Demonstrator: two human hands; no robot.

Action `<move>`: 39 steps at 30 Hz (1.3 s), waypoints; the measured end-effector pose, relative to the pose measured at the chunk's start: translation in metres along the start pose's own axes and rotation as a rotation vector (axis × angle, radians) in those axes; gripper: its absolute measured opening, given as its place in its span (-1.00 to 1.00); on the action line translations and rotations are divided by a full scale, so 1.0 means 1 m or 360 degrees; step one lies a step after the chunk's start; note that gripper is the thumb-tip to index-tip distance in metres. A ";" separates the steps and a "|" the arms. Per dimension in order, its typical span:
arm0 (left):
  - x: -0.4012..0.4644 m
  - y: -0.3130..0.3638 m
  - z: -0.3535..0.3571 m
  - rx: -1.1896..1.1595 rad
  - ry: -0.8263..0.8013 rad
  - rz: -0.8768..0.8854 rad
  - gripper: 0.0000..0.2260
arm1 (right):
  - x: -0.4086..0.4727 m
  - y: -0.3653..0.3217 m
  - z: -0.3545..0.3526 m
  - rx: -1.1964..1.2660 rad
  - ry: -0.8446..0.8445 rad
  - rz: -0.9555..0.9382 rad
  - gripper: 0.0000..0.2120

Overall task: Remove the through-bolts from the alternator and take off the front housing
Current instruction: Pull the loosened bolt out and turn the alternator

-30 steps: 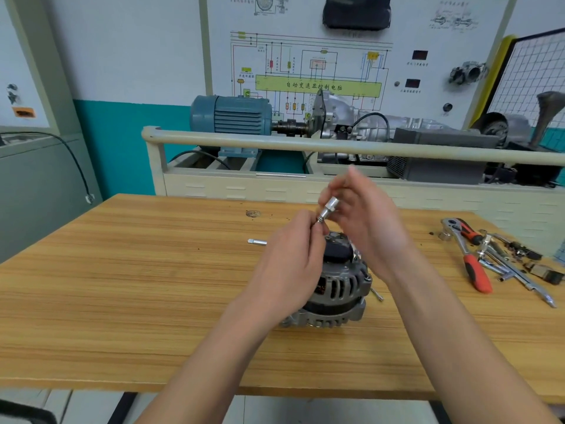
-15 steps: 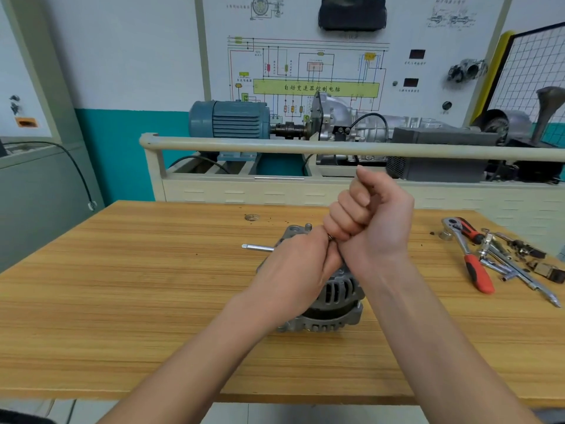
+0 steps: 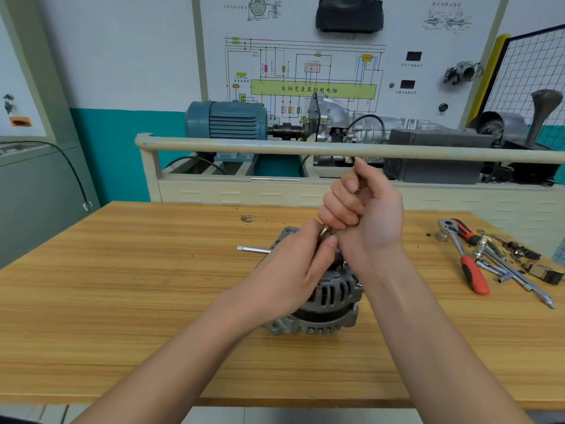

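Observation:
A grey alternator point(image 3: 327, 307) stands on the wooden table point(image 3: 122, 301), partly hidden behind my hands. My left hand point(image 3: 290, 273) hovers over its top and pinches a small metal socket piece point(image 3: 324, 231) between thumb and fingertips. My right hand point(image 3: 363, 215) is a fist just above and to the right, its fingers curled round the other end of that tool, which is mostly hidden inside the fist. A thin steel rod point(image 3: 253, 249) lies on the table left of the alternator, its right end hidden by my left hand.
At the table's right lie a red-handled ratchet point(image 3: 464, 255), wrenches point(image 3: 516, 276) and small parts point(image 3: 538, 270). Beyond the table's far edge stands a training bench with a rail point(image 3: 305, 148), a blue motor point(image 3: 226, 120) and a gearbox.
My right hand has closed from an open-fingered pinch into a fist round the tool. Both hands stay together above the alternator.

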State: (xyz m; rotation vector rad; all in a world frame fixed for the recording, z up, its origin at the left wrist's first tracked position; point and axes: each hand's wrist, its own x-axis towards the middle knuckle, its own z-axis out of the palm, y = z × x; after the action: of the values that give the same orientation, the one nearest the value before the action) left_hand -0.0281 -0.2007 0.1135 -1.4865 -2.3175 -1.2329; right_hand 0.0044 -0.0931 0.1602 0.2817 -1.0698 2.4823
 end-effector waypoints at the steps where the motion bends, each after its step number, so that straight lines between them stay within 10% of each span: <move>1: 0.000 0.002 0.000 0.0108 0.0058 -0.0008 -0.80 | 0.000 0.001 0.001 0.0040 0.0038 -0.0048 -0.61; 10: 0.004 0.012 -0.004 0.0460 0.0452 -0.0073 -0.75 | -0.005 0.001 0.005 0.0191 0.0098 -0.0094 -0.86; 39: 0.017 -0.007 -0.003 0.0316 0.0139 0.0047 -0.84 | 0.005 0.002 0.006 -0.0117 0.0143 -0.0029 -0.57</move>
State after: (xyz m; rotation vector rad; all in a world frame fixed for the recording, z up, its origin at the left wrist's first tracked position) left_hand -0.0433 -0.1923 0.1198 -1.3680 -2.2765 -1.0057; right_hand -0.0005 -0.0973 0.1653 0.1558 -1.1132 2.4092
